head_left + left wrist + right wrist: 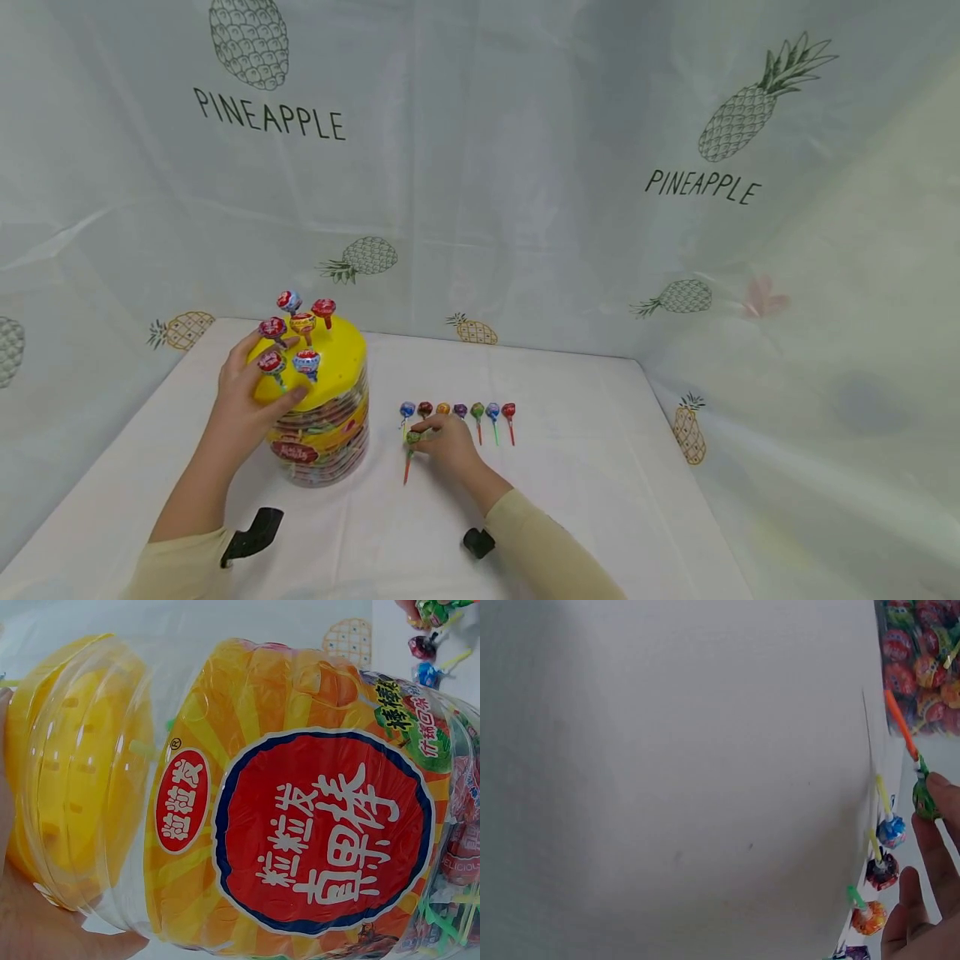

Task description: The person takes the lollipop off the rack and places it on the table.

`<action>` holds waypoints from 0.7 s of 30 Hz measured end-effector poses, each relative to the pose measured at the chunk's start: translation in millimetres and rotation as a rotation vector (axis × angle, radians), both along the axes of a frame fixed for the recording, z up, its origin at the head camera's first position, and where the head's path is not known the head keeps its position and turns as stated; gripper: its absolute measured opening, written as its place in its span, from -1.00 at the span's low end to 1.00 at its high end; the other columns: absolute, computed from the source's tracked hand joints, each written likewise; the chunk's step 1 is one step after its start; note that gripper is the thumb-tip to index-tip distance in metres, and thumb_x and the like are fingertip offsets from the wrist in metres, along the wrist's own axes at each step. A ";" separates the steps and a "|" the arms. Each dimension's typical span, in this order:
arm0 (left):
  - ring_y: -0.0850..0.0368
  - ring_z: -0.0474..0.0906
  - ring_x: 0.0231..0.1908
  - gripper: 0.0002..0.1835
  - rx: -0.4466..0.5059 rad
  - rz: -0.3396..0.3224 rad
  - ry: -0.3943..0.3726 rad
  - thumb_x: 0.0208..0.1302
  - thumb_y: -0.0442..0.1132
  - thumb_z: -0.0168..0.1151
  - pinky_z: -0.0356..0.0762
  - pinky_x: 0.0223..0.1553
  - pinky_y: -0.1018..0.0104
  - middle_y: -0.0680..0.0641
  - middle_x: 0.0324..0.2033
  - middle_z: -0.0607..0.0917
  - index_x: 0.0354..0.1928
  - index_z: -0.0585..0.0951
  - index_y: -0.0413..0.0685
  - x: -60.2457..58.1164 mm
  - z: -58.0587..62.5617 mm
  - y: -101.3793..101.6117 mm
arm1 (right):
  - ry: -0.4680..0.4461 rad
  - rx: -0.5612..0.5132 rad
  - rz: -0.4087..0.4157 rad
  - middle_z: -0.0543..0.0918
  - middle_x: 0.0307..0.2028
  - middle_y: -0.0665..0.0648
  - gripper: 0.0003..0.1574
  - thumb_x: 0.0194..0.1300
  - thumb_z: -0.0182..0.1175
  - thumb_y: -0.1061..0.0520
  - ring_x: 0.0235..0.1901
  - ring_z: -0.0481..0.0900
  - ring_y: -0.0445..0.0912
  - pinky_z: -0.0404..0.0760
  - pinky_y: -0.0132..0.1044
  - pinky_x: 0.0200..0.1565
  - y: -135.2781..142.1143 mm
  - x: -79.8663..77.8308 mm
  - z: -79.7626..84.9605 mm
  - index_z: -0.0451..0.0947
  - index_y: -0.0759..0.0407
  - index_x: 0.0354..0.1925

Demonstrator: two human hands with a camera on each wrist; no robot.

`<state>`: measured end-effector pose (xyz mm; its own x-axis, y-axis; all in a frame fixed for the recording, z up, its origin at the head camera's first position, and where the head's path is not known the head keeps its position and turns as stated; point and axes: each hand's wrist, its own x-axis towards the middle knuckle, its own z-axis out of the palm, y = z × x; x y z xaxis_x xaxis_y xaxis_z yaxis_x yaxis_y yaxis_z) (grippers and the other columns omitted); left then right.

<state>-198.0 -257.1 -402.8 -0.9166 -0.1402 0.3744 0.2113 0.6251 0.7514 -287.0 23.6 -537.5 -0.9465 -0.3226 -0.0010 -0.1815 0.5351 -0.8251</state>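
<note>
A clear plastic jar (321,450) of lollipops with a yellow lid (341,358) stands upright at the left of the table; its orange and red label (322,817) fills the left wrist view. Several wrapped lollipops (306,364) stick up out of the lid. My left hand (246,392) grips the jar around its lid, thumb at the front. To the jar's right, my right hand (452,446) pinches the head of a green lollipop (924,796), its orange stick (407,471) pointing down toward me in the head view.
Behind the right hand, several lollipops (478,410) in different colours lie in a row on the white table (585,475), sticks toward me. A pale curtain (510,192) printed with pineapples hangs behind and at the sides. Black wrist mounts (255,535) show near both sleeves.
</note>
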 end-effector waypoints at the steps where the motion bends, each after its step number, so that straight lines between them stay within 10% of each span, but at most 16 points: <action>1: -0.35 -0.21 0.41 -0.33 0.003 -0.002 0.000 0.30 -0.08 0.29 0.24 0.12 -0.47 -0.22 0.47 -0.09 0.34 0.36 -0.26 -0.5 0.3 0.3 | 0.007 0.027 0.004 0.66 -0.21 -0.19 -0.74 -0.01 0.53 0.14 -0.08 0.52 -0.13 0.53 -0.20 -0.01 0.1 -1.3 -0.9 0.78 -0.07 -0.27; 21: -0.36 -0.22 0.40 -0.32 0.005 -0.004 -0.004 0.29 -0.04 0.30 0.28 0.07 -0.48 -0.23 0.47 -0.09 0.36 0.36 -0.19 -2.1 1.5 1.9 | 0.201 0.218 0.097 0.64 -0.38 -0.21 -0.76 -0.08 0.57 0.01 -0.17 0.43 -0.19 0.36 -0.15 0.06 -9.9 -7.7 -12.4 0.80 -0.12 -0.34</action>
<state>-200.1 -255.2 -401.3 -0.9186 -0.1387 0.3699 0.2104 0.6208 0.7552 -294.7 13.8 -549.9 -0.8997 -0.4238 0.1041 -0.3880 0.6676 -0.6354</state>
